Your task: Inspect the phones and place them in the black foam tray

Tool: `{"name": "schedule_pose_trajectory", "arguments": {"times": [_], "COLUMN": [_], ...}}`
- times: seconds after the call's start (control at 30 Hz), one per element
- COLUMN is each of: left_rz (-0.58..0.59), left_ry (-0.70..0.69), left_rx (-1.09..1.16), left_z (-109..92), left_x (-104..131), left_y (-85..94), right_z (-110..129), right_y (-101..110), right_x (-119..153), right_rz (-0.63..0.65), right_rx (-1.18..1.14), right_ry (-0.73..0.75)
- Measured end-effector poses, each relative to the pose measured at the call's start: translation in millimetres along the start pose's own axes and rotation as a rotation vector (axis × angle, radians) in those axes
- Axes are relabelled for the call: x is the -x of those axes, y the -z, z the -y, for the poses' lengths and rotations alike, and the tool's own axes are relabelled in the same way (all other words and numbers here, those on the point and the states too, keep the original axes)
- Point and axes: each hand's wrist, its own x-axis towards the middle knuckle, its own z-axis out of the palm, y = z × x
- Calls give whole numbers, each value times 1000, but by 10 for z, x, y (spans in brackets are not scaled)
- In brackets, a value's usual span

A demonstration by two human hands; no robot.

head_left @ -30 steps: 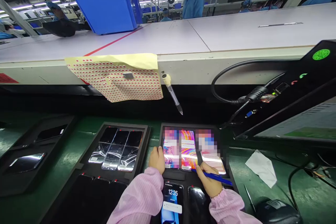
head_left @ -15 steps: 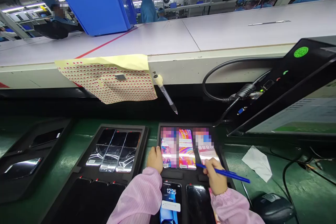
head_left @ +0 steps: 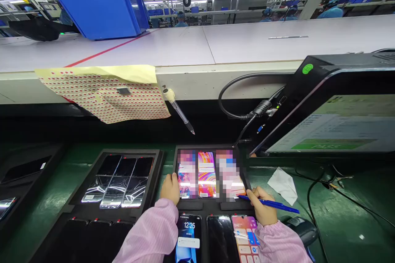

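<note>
A black foam tray [head_left: 189, 206] in front of me holds several phones in two rows. At its left rim, beside a lit phone [head_left: 184, 181], my left hand [head_left: 170, 189] is closed on the tray edge. My right hand [head_left: 262, 206] is at the right rim, with a slim blue pen [head_left: 279, 205] held in its fingers. The pen's tip points left, by the lower end of the upper right phone [head_left: 237, 185]. Between them lies a phone with a colourful screen [head_left: 206, 178]. Nearer me are a phone showing 12:25 [head_left: 188, 240], a dark phone [head_left: 222, 238] and a lit phone [head_left: 245, 238].
Left stands another black tray [head_left: 159, 168] of dark phones. A monitor [head_left: 336, 121] and cables are at the right, above a white paper piece [head_left: 283, 185] and a black mouse-like device [head_left: 304, 230]. A pen [head_left: 180, 113] and sticker sheet [head_left: 108, 94] hang from the shelf; a blue bin [head_left: 92, 6] sits above.
My right hand, with the blue pen, has shifted from over the upper right phone to the tray's right rim. My left hand stays at the left rim. The camera view has turned right.
</note>
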Motion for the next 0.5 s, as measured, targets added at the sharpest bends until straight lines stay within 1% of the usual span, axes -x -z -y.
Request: {"name": "schedule_pose_trajectory", "arguments": {"times": [0.1,0.27,0.5], "left_rz": [4,5,12], "left_ry": [3,3,-3], "left_rx": [-5,-10,-11], "left_z": [-2,4,10], "left_x": [-8,-17,-26], "left_y": [-2,-10,-12], "right_z": [-26,0,37], "right_y": [-19,-49,-80], "right_x": [2,-7,-8], "right_rz": [8,34,19], "right_rx": [56,124,105], "right_ry": [23,53,40]}}
